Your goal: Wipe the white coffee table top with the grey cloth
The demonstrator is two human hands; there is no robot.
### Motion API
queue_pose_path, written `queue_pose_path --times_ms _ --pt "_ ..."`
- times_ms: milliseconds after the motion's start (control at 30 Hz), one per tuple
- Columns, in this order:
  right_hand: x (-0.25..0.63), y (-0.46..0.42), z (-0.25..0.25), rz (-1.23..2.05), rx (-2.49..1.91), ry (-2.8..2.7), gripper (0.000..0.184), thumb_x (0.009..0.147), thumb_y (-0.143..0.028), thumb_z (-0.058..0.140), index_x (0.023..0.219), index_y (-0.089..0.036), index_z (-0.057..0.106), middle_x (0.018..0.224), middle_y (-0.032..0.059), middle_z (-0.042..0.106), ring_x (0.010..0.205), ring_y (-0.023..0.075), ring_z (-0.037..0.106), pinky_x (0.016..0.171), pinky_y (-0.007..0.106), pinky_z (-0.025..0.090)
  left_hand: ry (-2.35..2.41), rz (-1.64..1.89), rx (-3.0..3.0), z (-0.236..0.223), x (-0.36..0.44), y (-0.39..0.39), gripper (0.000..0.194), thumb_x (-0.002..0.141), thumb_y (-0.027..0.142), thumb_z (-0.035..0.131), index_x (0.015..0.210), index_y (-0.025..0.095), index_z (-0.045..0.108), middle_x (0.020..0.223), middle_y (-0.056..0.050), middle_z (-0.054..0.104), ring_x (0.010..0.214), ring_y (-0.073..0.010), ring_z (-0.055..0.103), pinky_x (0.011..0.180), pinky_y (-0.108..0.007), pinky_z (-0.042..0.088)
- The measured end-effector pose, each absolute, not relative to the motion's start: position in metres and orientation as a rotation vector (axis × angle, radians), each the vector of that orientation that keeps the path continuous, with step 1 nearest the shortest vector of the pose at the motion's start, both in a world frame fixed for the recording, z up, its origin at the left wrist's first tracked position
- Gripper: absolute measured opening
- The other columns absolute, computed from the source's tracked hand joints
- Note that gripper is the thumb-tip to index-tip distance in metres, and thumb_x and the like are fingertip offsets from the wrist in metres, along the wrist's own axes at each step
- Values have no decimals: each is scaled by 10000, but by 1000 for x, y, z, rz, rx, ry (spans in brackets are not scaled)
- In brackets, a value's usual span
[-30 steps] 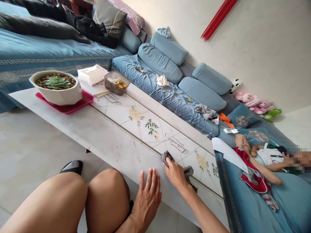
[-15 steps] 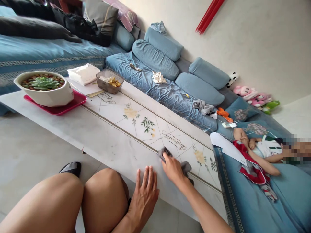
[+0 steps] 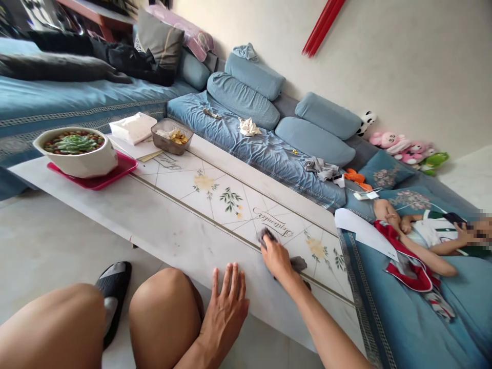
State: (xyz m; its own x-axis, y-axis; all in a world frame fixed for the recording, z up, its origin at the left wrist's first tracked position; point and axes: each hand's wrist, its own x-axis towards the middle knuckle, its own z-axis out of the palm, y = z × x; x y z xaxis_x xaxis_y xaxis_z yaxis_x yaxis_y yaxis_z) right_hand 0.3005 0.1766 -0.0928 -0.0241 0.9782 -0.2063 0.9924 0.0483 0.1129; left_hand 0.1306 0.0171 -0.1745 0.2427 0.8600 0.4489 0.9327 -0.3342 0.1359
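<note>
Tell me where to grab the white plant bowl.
Probably cup the white bowl by its outer wall with two hands, coming from both sides. It is wide and angular, and pebbles and a succulent fill the top, so the rim looks a poor grip.

The long, low counter (image 3: pixel 172 225) had a white marble-look top, printed along its middle with tiles of yellow flowers, green sprigs and script. Near its far end sat a red tray (image 3: pixel 125 170) bearing a white faceted bowl (image 3: pixel 90 165) of succulent. Just beside it lay a white tissue pack (image 3: pixel 132 128), a see-through container (image 3: pixel 171 137) of gold-coloured bits and a tan paper strip (image 3: pixel 149 156). A crumpled grey cloth (image 3: pixel 299 264) lay on the printed tiles.
</note>
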Motion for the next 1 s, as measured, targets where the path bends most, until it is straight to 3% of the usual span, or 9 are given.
queue_pose_path --times_ms 133,367,633,867,1000 --pt "320 156 -99 -106 2007 2093 238 1103 -316 487 1271 -245 641 1084 98 817 989 243 787 782 293 472 -1705 -686 -2335 -176 129 18 614 1044 542 552 1523 162 608 1672 -198 494 1576 -365 433 1336 -677 241" --pt "300 274 -70 -92 2153 2003 342 1127 -304 372 1355 -197 603 1212 174 776 1144 276 745 858 323 485 -1702 -608 -2376 -168 126 18 603 1069 523 523 1526 139 608 1660 -219 501 1550 -365 472 1326 -671 270" --pt "328 155 -102 -137 1975 2095 231 1102 -338 488 1252 -256 643 1046 85 820 960 235 784 763 285 454 -1686 -722 -2340 -170 128 16 603 1047 530 558 1513 150 612 1666 -203 496 1612 -350 381 1365 -659 175" --pt "303 289 -77 -29 2172 1978 328 1127 -306 377 1334 -197 607 1188 164 791 1120 273 754 846 323 485 -1670 -667 -2342 -166 126 21 614 1046 535 556 1498 124 617 1634 -213 529 1581 -351 416 1371 -650 109" --pt "289 295 -70 -50 2148 2031 334 1126 -318 395 1364 -205 600 1210 158 788 1132 257 750 873 316 491 -1672 -669 -2320 -166 126 15 580 1047 533 545 1471 148 637 1605 -198 564 1544 -346 457 1340 -648 197"
